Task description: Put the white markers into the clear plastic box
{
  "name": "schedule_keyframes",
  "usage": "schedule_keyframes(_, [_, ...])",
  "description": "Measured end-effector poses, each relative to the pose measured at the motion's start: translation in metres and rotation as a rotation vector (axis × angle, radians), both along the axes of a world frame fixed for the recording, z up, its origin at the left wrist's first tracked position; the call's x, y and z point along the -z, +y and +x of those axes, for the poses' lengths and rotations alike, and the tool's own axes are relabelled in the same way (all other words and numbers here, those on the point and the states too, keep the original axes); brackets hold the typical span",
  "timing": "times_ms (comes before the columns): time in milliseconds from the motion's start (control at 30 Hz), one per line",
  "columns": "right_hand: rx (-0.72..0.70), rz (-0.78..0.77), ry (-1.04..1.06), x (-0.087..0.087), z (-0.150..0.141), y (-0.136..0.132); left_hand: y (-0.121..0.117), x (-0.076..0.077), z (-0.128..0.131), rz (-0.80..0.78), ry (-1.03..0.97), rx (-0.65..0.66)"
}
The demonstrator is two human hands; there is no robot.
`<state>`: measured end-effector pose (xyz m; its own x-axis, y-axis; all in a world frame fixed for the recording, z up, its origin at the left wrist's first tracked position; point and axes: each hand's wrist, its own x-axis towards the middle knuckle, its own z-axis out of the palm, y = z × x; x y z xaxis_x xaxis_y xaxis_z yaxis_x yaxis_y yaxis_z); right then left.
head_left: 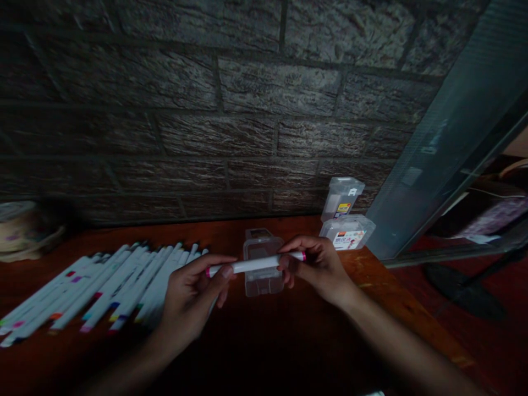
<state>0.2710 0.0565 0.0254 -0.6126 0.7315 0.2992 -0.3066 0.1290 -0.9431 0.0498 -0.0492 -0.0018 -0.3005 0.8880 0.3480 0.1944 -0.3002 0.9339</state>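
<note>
Both of my hands hold one white marker [254, 264] level above the dark wooden table [289, 341]. My left hand [193, 294] pinches its left end, where a pink band shows. The fingers of my right hand [315, 267] close round the right end, also banded pink. Just behind and under the marker stands a small clear plastic box [263, 283]. A row of several white markers [103, 289] with coloured bands lies on the table to the left of my left hand.
Two clear lidded containers with labels, one [347, 231] flat and one [342, 197] upright behind it, stand at the back right. A dark brick wall [206, 110] rises behind the table. A slanted glass panel [445, 148] bounds the right side. A pale round object [18, 231] sits far left.
</note>
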Motion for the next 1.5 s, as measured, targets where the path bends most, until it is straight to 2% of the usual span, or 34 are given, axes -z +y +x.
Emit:
schedule_keyframes(200, [-0.013,0.023,-0.002,-0.002,0.002,0.001,0.000,0.000,0.001,0.048,-0.068,0.055])
schedule_keyframes(433, [0.029,0.036,-0.028,0.000,0.001,0.002,-0.001,-0.007,0.002,0.048,0.011,-0.017])
schedule_keyframes(667, [0.061,0.060,-0.044,0.000,0.000,0.001,0.000,-0.008,0.005,0.042,0.009,-0.029])
schedule_keyframes(967, [0.037,0.054,-0.004,-0.001,0.001,0.000,0.000,-0.007,0.004,0.053,-0.068,0.036])
schedule_keyframes(1167, [0.035,0.002,0.062,0.001,-0.001,0.001,0.002,-0.010,0.004,0.079,-0.127,0.034])
schedule_keyframes(1500, [0.046,-0.021,0.103,0.000,0.002,0.005,0.006,0.000,-0.003,0.072,-0.320,0.092])
